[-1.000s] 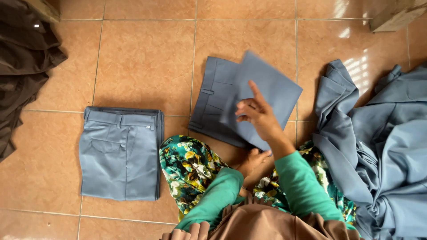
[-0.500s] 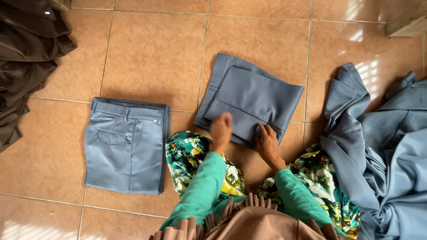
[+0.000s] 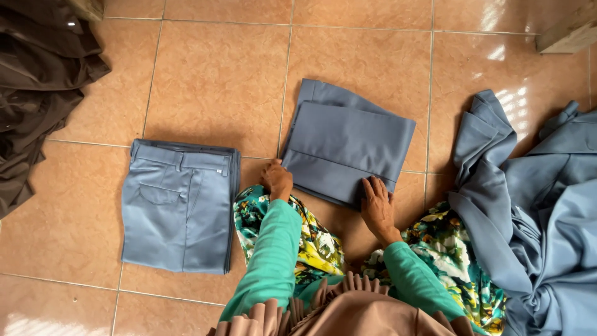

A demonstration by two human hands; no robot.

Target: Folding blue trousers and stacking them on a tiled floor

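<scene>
A folded pair of grey-blue trousers (image 3: 348,146) lies on the orange tiled floor in front of me. My left hand (image 3: 277,179) grips its near left corner with curled fingers. My right hand (image 3: 377,204) rests on its near right edge, fingers spread over the fabric. Both arms wear green sleeves. To the left lies another folded pair of grey-blue trousers (image 3: 178,205), pocket and waistband showing, touched by neither hand.
A heap of unfolded grey-blue garments (image 3: 535,205) fills the right side. Dark brown cloth (image 3: 37,93) is piled at the upper left. A floral skirt (image 3: 311,239) covers my knees. A wooden edge (image 3: 569,31) shows at the top right.
My right hand folded the raised flap of the trousers down flat. Both hands then moved to the near edge of the folded trousers.
</scene>
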